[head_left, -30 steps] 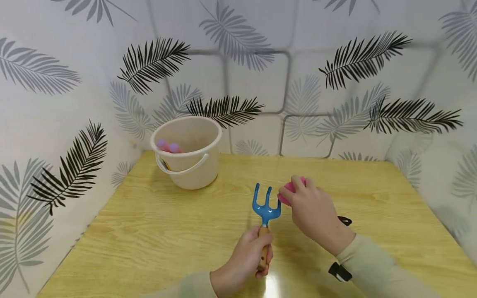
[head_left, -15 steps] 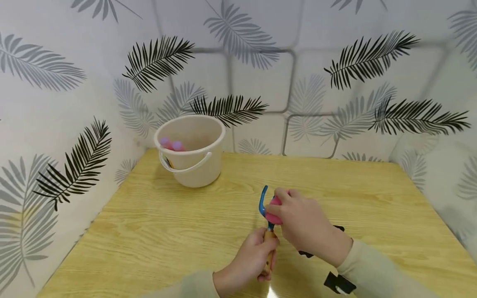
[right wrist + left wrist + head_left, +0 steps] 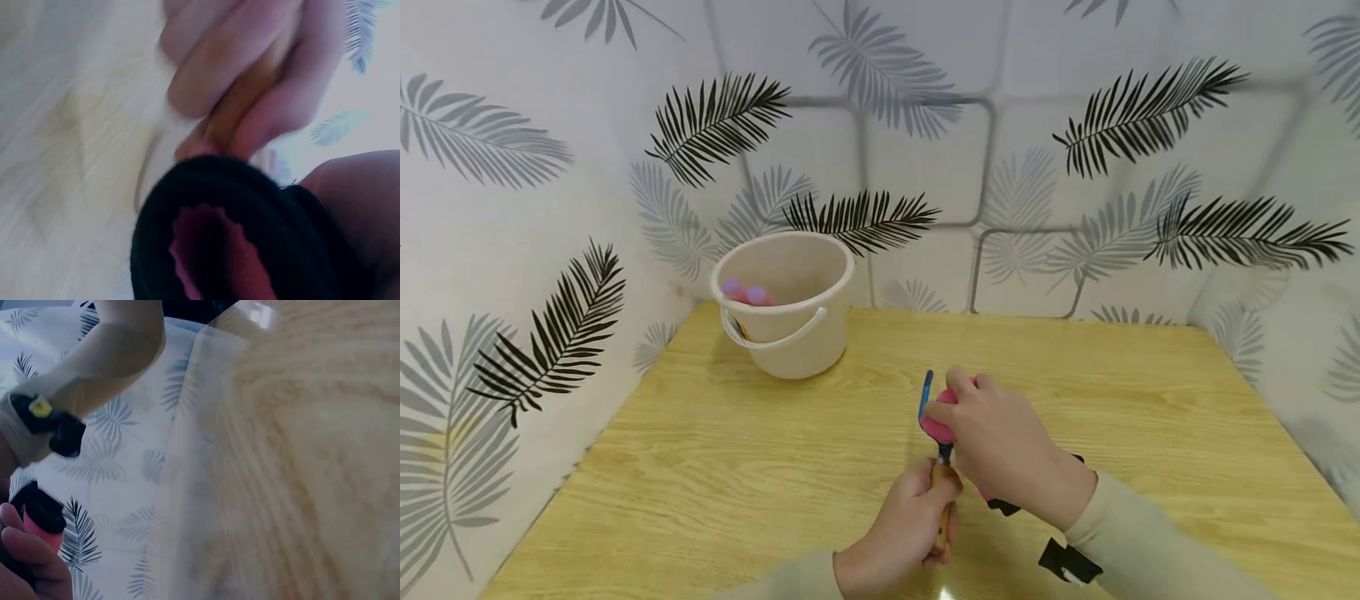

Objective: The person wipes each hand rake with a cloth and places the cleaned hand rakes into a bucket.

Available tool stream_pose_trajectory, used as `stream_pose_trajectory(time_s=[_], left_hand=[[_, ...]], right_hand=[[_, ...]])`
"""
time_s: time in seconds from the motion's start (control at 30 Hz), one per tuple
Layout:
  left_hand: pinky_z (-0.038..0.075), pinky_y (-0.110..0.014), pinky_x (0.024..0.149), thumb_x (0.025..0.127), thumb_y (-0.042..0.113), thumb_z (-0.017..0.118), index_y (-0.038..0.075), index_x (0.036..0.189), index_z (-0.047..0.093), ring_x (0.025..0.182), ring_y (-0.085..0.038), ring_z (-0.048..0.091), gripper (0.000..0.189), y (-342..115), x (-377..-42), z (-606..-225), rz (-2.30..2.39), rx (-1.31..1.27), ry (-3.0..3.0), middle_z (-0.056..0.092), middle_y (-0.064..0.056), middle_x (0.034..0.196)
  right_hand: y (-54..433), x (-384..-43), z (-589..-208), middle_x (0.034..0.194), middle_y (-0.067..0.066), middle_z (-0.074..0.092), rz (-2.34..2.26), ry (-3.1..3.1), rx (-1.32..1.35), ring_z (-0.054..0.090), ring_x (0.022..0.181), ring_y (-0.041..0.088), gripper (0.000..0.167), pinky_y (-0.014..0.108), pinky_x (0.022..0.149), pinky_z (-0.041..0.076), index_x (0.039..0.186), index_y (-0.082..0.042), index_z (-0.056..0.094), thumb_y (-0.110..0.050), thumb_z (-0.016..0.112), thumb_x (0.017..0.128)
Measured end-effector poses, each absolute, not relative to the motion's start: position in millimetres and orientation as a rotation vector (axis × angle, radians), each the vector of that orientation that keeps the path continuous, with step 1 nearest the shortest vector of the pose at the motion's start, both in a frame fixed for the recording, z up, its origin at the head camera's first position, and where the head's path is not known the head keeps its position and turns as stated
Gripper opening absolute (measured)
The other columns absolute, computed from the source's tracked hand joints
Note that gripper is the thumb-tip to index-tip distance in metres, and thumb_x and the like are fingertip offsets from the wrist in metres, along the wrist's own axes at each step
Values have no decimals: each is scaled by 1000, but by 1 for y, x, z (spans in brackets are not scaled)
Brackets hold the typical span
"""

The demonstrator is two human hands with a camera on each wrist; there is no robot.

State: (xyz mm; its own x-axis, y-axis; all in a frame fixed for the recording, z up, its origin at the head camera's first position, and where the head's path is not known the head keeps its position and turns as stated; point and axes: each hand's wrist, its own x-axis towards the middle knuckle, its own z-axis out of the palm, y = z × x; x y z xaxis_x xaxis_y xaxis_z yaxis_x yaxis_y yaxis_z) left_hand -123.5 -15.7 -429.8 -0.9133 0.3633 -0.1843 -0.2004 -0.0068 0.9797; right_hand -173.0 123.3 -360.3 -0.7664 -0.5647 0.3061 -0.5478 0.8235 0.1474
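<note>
My left hand (image 3: pixel 898 518) grips the wooden handle of a blue hand fork (image 3: pixel 926 393), whose tines point away from me. My right hand (image 3: pixel 1000 446) holds a soft-looking pink thing (image 3: pixel 937 429) against the fork's head, hiding most of the tines. The thing's black, hollow cuff-like end (image 3: pixel 215 178) shows a scalloped pink lining in the right wrist view; its exact kind is unclear. Above it there, the left hand (image 3: pixel 234 69) appears blurred around the handle. In the left wrist view, the pink and black thing (image 3: pixel 45 534) sits beside curled fingers (image 3: pixel 37 550).
A white bucket (image 3: pixel 805 350) with its handle hanging down stands at the table's back left. Pink items with purple tips (image 3: pixel 757 295) show inside it. Patterned walls close off the back and sides of the wooden table (image 3: pixel 737 450). A black strap (image 3: pixel 1070 562) hangs at the right sleeve.
My right hand has moved left and nearer with the pink thing, from beside the right tine to over the fork's head, then slightly further left. The left hand keeps its grip.
</note>
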Motion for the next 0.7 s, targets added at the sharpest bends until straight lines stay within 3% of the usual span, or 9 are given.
stream_pose_trajectory(time_s=[0.23, 0.5, 0.7], left_hand=[[33, -20, 31, 98, 18, 50, 7, 92, 48, 33, -8, 42, 13, -14, -123, -430, 1992, 219, 1904, 49, -1, 57], [34, -20, 32, 99, 22, 52, 6, 98, 52, 33, -8, 41, 16, -14, -118, -428, 1937, 213, 1900, 50, 1, 56], [33, -19, 31, 98, 18, 53, 7, 93, 50, 32, -7, 43, 12, -15, -121, -427, 1981, 192, 1883, 50, 0, 56]], right_hand=[[127, -172, -361, 99, 8, 58, -31, -2689, 818, 57, 76, 26, 38, 29, 39, 47, 107, -23, 75, -7, 76, 73], [123, -188, -364, 96, 11, 57, -91, -2618, 727, 57, 72, 27, 31, 32, 39, 51, 105, -18, 74, -8, 76, 76], [127, -177, -357, 96, 9, 58, -55, -2644, 827, 60, 74, 27, 41, 32, 45, 53, 106, -23, 76, -7, 80, 69]])
